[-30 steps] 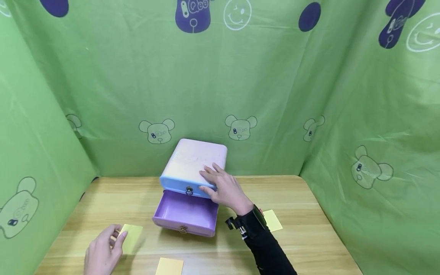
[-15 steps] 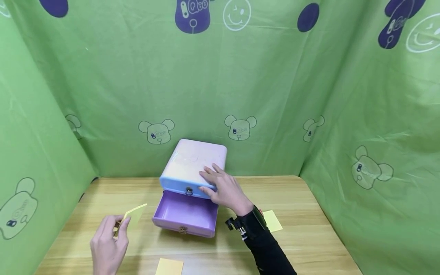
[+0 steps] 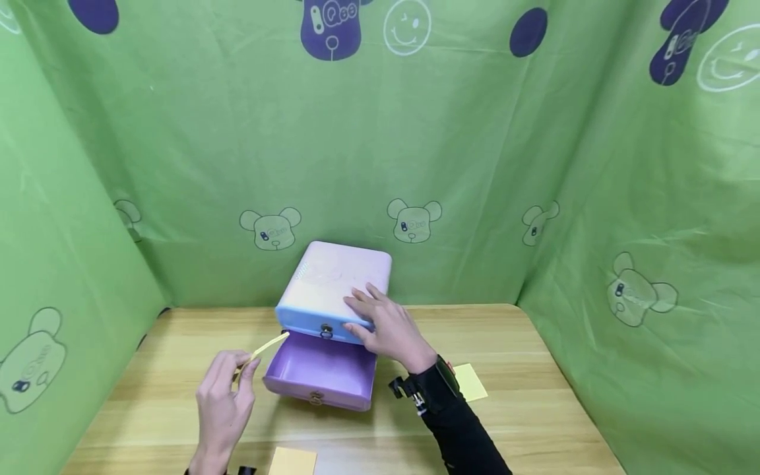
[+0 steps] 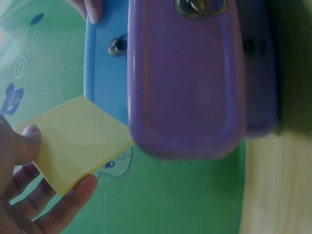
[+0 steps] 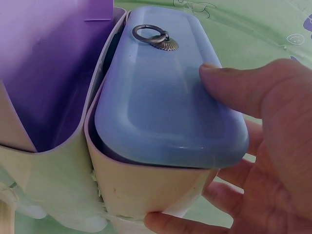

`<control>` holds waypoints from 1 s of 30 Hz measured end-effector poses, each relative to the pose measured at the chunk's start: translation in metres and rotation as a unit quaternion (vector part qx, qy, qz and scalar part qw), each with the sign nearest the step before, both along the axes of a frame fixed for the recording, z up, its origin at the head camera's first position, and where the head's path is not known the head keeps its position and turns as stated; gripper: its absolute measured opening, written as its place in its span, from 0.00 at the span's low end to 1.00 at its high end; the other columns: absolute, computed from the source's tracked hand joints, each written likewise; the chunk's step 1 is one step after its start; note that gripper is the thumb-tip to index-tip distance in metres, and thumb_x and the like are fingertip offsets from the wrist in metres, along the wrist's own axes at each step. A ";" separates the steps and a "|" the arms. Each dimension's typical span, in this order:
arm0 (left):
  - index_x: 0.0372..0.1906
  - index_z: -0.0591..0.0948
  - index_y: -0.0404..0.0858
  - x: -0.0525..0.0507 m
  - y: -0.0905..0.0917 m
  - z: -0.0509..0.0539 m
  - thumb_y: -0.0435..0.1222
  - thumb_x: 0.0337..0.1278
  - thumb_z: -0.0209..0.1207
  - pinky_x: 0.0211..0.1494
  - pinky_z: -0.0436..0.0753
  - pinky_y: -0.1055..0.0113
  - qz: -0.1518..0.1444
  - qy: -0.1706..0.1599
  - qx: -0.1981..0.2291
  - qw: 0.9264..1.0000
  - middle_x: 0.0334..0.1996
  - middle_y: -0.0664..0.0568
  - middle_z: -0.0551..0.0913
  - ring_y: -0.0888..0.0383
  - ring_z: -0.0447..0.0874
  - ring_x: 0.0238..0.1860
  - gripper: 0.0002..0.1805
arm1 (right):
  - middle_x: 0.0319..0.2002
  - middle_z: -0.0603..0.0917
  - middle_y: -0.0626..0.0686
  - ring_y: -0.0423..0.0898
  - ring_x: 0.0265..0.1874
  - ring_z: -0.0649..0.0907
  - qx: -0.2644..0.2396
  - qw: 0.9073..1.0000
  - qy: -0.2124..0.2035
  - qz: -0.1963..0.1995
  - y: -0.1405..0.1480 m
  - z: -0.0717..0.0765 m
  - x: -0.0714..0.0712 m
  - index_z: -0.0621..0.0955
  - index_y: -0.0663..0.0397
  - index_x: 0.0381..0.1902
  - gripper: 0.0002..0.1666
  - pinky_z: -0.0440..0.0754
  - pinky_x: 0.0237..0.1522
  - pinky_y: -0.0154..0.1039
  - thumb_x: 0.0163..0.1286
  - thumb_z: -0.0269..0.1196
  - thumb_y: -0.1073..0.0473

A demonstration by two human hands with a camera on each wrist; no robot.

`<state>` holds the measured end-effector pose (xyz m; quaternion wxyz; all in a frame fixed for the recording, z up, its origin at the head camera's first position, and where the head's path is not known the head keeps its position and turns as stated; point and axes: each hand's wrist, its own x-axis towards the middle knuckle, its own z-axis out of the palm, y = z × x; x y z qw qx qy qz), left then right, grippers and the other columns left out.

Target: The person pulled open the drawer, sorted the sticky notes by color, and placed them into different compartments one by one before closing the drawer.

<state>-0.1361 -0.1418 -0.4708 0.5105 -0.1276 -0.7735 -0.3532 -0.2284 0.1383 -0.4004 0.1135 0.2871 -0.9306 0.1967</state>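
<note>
My left hand (image 3: 224,399) pinches a yellow sticky note pad (image 4: 75,139) between thumb and fingers. It holds the pad in the air, just left of the pulled-out purple drawer (image 3: 325,364). The inside of that drawer shows bare purple walls in the head view. Above it, the blue drawer (image 5: 161,92) with a ring pull sits closed in the small drawer cabinet (image 3: 338,270). My right hand (image 3: 396,331) rests on the cabinet's pale top with fingers spread, its thumb against the blue front.
An orange sticky note pad (image 3: 293,462) lies at the table's near edge. Another yellow sticky note pad (image 3: 471,382) lies right of the cabinet, partly behind my right wrist. Green printed cloth (image 3: 463,145) surrounds the wooden table (image 3: 522,396) at the back and sides.
My left hand has lifted the yellow sticky note pad off the left of the table and carried it right and forward to the purple drawer. The right hand stays in place.
</note>
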 end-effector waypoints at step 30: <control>0.33 0.83 0.38 -0.032 0.046 -0.013 0.26 0.50 0.71 0.30 0.80 0.78 -0.097 -0.117 -0.022 0.988 0.28 0.52 0.85 0.63 0.81 0.26 0.09 | 0.72 0.76 0.52 0.58 0.76 0.68 -0.001 1.000 0.013 -0.001 -0.002 -0.003 0.000 0.77 0.44 0.69 0.32 0.76 0.67 0.64 0.70 0.65 0.42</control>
